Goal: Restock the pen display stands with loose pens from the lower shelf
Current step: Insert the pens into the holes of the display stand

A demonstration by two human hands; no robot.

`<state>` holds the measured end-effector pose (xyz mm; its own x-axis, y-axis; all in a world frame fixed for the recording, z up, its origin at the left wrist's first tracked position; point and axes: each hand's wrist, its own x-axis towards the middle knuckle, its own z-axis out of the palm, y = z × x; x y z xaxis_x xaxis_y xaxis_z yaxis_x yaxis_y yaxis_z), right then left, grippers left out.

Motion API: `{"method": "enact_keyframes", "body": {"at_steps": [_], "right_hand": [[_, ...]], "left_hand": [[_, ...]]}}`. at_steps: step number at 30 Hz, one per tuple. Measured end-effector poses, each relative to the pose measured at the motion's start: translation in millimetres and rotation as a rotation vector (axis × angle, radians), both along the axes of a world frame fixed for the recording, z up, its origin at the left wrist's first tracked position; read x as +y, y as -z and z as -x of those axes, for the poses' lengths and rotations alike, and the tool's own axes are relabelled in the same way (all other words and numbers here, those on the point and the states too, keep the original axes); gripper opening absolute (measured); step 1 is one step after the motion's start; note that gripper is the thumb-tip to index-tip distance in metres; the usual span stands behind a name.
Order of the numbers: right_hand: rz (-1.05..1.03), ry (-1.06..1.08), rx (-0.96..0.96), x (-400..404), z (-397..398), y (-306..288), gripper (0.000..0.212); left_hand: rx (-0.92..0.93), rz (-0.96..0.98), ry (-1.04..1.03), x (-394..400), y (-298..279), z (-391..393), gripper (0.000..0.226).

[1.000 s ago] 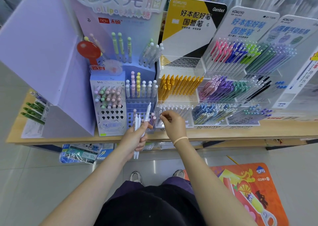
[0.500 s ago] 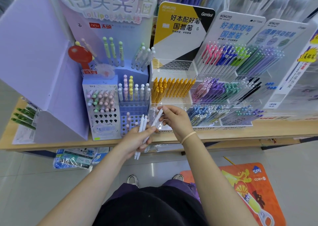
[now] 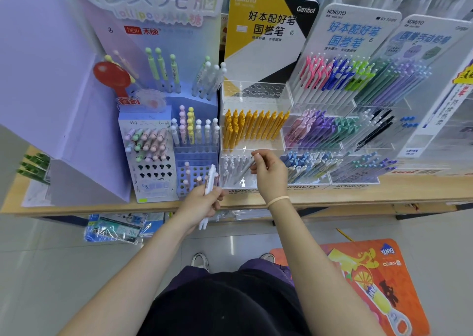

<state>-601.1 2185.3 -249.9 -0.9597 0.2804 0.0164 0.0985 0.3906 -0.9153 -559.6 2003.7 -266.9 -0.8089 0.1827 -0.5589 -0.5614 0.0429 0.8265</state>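
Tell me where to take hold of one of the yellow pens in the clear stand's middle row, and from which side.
Pinch a yellow pen at its upper end, by the clip and cap, coming from above and the front. The pens lean back in the clear acrylic stand, packed side by side, with their lower barrels behind the front wall, so only the tops are free. The right hand is nearest.

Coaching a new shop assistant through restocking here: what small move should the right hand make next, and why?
Probably lower the white pen pinched in the right hand tip-first into the bottom tier of the clear Kokuyo stand. It is already angled over the white pens there, and the left hand holds more white pens awaiting their turn.
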Motion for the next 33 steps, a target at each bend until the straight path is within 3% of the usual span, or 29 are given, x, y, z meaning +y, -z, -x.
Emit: {"method": "enact_keyframes", "body": {"at_steps": [11, 20, 30, 33], "right_hand": [[-0.115, -0.136, 0.009, -10.5, 0.4, 3.6, 0.016], [-0.268, -0.247, -0.093, -15.5, -3.9, 25.6, 0.018], [-0.278, -0.281, -0.112, -19.8, -1.2, 16.5, 0.007], [-0.285, -0.302, -0.115, -18.5, 0.6, 13.6, 0.008]], "left_hand": [[0.046, 0.029, 0.017, -2.5, -4.2, -3.3, 0.006], [0.053, 0.002, 0.012, -2.6, -5.2, -2.1, 0.024], [0.057, -0.017, 0.062, -3.3, -11.0, 4.5, 0.009], [0.062, -0.037, 0.032, -4.2, -11.1, 5.6, 0.016]]}}
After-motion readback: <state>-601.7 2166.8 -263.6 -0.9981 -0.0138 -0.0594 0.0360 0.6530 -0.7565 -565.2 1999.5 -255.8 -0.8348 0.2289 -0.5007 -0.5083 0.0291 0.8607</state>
